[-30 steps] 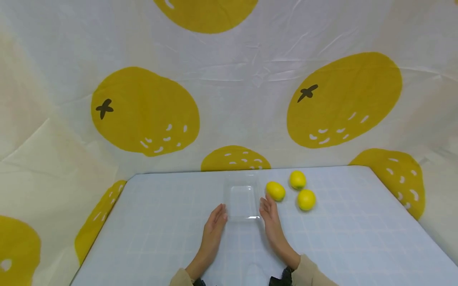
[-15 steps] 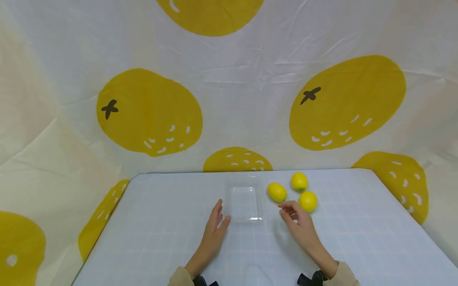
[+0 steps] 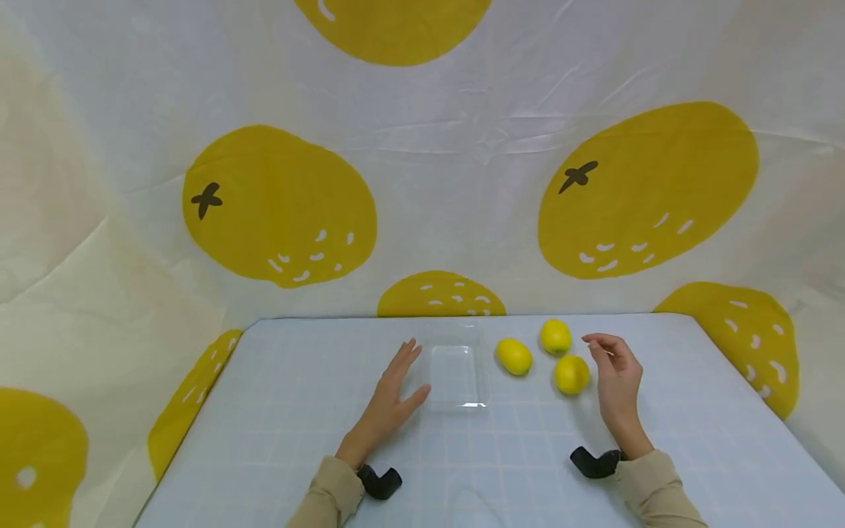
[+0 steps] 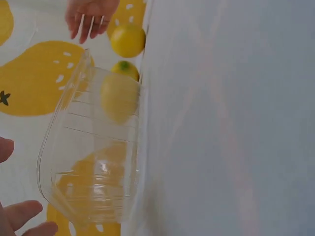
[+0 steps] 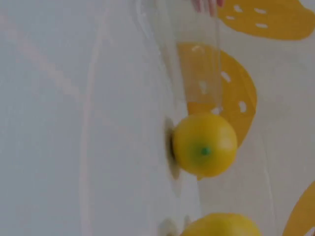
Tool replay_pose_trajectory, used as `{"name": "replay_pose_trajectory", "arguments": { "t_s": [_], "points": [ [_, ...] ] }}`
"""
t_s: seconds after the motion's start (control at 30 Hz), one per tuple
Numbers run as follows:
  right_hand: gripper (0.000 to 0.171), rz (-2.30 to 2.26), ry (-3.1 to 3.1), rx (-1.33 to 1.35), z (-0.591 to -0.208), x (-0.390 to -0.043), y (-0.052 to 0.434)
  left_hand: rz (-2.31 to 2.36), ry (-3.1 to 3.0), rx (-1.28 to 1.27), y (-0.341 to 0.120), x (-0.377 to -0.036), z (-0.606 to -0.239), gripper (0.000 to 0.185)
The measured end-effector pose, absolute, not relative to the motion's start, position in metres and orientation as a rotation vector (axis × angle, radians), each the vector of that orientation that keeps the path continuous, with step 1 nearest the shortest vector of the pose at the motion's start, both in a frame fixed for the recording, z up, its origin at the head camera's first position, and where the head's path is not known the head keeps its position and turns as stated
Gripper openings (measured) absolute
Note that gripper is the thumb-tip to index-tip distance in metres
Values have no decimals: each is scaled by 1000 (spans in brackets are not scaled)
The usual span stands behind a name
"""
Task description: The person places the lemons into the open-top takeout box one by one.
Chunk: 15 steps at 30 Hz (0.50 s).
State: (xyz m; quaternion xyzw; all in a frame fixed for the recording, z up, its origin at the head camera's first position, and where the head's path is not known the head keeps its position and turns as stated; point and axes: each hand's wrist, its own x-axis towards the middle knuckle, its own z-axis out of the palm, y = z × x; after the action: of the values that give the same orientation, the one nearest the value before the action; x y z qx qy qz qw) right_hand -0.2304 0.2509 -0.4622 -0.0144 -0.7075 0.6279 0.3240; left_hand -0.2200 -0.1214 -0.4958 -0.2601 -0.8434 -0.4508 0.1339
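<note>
A clear plastic tray [image 3: 458,374] lies empty on the pale checked table [image 3: 297,411]. My left hand [image 3: 404,378] lies open just left of it, fingers straight, with the thumb by the tray's near left corner. Three lemons sit to the right of the tray: one beside it [image 3: 513,356], one further back [image 3: 556,336], one nearer [image 3: 571,374]. My right hand [image 3: 604,353] hovers right of the near lemon with loosely curled fingers, holding nothing. The left wrist view shows the tray [image 4: 93,162] and lemons [image 4: 128,40] beyond it. A lemon [image 5: 204,144] fills the right wrist view.
A white cloth printed with large yellow fruits [image 3: 277,205] hangs behind the table and drapes both sides. The table's far edge [image 3: 462,317] runs just behind the tray and lemons. Black wrist straps [image 3: 379,480] show at both cuffs.
My right hand has left the tray's right side and swung right, past the lemons, to beside the near one. My left hand slid a little forward along the tray's left side.
</note>
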Motion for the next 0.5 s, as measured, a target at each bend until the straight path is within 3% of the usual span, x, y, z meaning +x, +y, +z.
{"name": "replay_pose_trajectory", "arguments": {
  "t_s": [0.5],
  "points": [
    [27, 1349, -2032, 304, -490, -226, 262, -950, -2365, -911, -131, -232, -524, 71]
  ]
}}
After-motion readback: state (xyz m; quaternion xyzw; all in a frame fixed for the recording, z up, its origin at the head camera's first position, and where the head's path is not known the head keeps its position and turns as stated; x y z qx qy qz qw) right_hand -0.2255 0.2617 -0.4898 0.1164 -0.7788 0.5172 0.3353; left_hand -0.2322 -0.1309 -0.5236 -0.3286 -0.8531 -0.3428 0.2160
